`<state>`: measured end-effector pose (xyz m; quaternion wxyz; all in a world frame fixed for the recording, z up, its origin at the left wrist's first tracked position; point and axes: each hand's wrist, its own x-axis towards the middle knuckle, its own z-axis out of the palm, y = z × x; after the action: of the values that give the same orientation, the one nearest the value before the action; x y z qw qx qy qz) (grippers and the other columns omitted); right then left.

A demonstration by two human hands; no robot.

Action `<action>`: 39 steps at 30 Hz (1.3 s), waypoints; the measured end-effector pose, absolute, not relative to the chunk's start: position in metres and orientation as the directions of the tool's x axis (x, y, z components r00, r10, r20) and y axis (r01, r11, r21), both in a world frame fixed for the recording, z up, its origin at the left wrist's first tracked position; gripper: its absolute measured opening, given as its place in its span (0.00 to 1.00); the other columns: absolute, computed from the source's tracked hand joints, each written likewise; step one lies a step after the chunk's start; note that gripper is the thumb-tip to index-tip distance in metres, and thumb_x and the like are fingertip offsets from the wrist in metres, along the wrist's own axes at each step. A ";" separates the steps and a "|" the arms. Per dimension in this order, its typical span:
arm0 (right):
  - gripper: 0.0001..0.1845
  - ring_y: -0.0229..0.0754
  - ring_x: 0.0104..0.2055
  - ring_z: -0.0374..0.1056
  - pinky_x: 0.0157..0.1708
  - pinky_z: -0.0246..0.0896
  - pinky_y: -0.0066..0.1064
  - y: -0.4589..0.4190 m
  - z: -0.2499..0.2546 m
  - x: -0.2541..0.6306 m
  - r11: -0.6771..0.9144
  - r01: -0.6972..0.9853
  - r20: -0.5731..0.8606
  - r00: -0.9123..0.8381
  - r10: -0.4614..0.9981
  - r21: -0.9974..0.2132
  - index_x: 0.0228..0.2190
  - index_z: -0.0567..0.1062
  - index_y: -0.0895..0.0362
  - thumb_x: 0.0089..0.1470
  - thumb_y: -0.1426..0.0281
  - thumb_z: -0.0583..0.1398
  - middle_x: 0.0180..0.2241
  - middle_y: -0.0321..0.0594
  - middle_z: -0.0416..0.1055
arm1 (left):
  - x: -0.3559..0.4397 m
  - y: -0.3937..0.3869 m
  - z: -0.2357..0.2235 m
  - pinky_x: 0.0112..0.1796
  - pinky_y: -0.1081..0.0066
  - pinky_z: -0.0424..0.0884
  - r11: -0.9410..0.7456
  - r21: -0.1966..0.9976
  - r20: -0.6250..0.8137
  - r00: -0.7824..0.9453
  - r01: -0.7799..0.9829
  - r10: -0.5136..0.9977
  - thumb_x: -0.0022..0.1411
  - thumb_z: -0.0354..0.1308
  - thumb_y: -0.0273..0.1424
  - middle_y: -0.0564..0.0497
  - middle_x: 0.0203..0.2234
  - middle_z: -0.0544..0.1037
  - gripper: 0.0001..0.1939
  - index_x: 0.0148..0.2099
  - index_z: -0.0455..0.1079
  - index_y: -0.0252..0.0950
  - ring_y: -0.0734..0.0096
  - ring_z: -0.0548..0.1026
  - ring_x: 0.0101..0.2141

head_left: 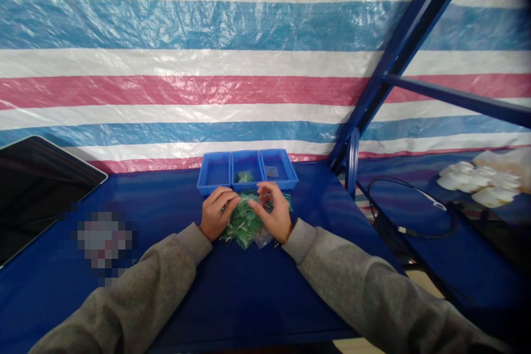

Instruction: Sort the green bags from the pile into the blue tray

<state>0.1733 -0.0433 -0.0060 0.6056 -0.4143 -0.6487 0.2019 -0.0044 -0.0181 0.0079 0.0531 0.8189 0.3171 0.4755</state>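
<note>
A heap of small clear and green plastic bags [244,227] lies on the blue table, with thin pale bits showing among them. At its left side my left hand [218,211] has its fingers bent and closed against the thumb, touching the bags. What is between those fingertips is too small to make out. On the right side my right hand [274,211] curves over the heap, thumb and fingers apart, with nothing plainly held. Just behind stands a blue three-compartment tray [231,177]. Its middle compartment holds green bags [244,177]; the right one holds a small clear piece [271,171].
A dark-screened panel [41,193] stands at the left, near a blurred-out item [103,238]. A blue metal frame [381,77] rises at the right. Beyond it are a black cable [415,237] and several white round containers [477,180]. Striped sheeting [207,61] hangs behind.
</note>
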 end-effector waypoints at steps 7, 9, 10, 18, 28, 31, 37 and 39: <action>0.07 0.39 0.33 0.63 0.35 0.61 0.32 -0.045 -0.004 0.174 0.626 0.337 0.662 -0.010 0.749 -0.703 0.31 0.73 0.56 0.55 0.67 0.56 0.32 0.40 0.66 | -0.004 -0.019 0.008 0.38 0.70 0.68 -0.809 0.384 0.740 0.376 0.444 0.558 0.61 0.52 0.28 0.48 0.33 0.73 0.05 0.36 0.69 0.33 0.72 0.71 0.35; 0.07 0.39 0.32 0.63 0.35 0.61 0.32 -0.046 -0.004 0.174 0.620 0.340 0.660 0.003 0.751 -0.707 0.30 0.72 0.56 0.55 0.68 0.56 0.31 0.40 0.66 | -0.004 -0.019 0.008 0.37 0.71 0.68 -0.812 0.392 0.730 0.391 0.433 0.560 0.61 0.53 0.28 0.48 0.32 0.73 0.05 0.37 0.69 0.33 0.72 0.71 0.34; 0.07 0.38 0.32 0.63 0.35 0.61 0.32 -0.046 -0.004 0.173 0.616 0.341 0.659 0.010 0.752 -0.710 0.30 0.72 0.56 0.56 0.68 0.55 0.31 0.40 0.66 | -0.003 -0.019 0.009 0.36 0.71 0.68 -0.812 0.395 0.724 0.399 0.430 0.563 0.61 0.54 0.28 0.48 0.32 0.74 0.05 0.37 0.69 0.33 0.72 0.71 0.33; 0.08 0.39 0.31 0.63 0.34 0.61 0.32 -0.046 -0.002 0.174 0.609 0.348 0.647 -0.010 0.763 -0.713 0.31 0.72 0.56 0.56 0.67 0.54 0.29 0.39 0.67 | -0.001 -0.019 0.010 0.35 0.70 0.68 -0.813 0.392 0.714 0.414 0.431 0.564 0.60 0.55 0.27 0.49 0.29 0.74 0.04 0.36 0.70 0.33 0.72 0.70 0.31; 0.10 0.37 0.27 0.60 0.30 0.58 0.29 -0.045 -0.004 0.173 0.595 0.380 0.638 -0.016 0.770 -0.708 0.27 0.71 0.56 0.56 0.65 0.55 0.25 0.36 0.63 | -0.004 -0.019 0.007 0.33 0.71 0.70 -0.786 0.400 0.746 0.331 0.471 0.578 0.60 0.55 0.31 0.49 0.29 0.75 0.08 0.40 0.70 0.33 0.74 0.71 0.27; 0.10 0.37 0.27 0.60 0.29 0.57 0.29 -0.045 -0.005 0.173 0.581 0.396 0.635 0.007 0.772 -0.711 0.26 0.70 0.56 0.56 0.65 0.55 0.24 0.35 0.63 | -0.004 -0.019 0.004 0.31 0.71 0.71 -0.765 0.398 0.762 0.282 0.506 0.583 0.57 0.58 0.34 0.47 0.35 0.75 0.15 0.45 0.68 0.33 0.76 0.71 0.25; 0.10 0.37 0.27 0.63 0.31 0.60 0.30 -0.044 -0.009 0.174 0.548 0.369 0.608 0.061 0.791 -0.750 0.38 0.71 0.55 0.55 0.66 0.56 0.27 0.36 0.68 | -0.002 -0.016 -0.002 0.31 0.72 0.71 -0.788 0.356 0.782 0.301 0.502 0.545 0.57 0.59 0.32 0.48 0.34 0.75 0.19 0.50 0.65 0.34 0.78 0.71 0.24; 0.18 0.37 0.26 0.64 0.30 0.62 0.30 -0.043 -0.012 0.174 0.541 0.313 0.591 0.088 0.802 -0.781 0.48 0.66 0.54 0.55 0.66 0.57 0.27 0.35 0.68 | -0.001 -0.016 -0.002 0.31 0.72 0.71 -0.790 0.354 0.790 0.292 0.500 0.539 0.57 0.59 0.33 0.49 0.31 0.75 0.19 0.50 0.65 0.34 0.77 0.70 0.23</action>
<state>0.1737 -0.0434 -0.0124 0.5970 -0.4332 -0.6434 0.2051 -0.0012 -0.0155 -0.0022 0.0193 0.8035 0.3233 0.4994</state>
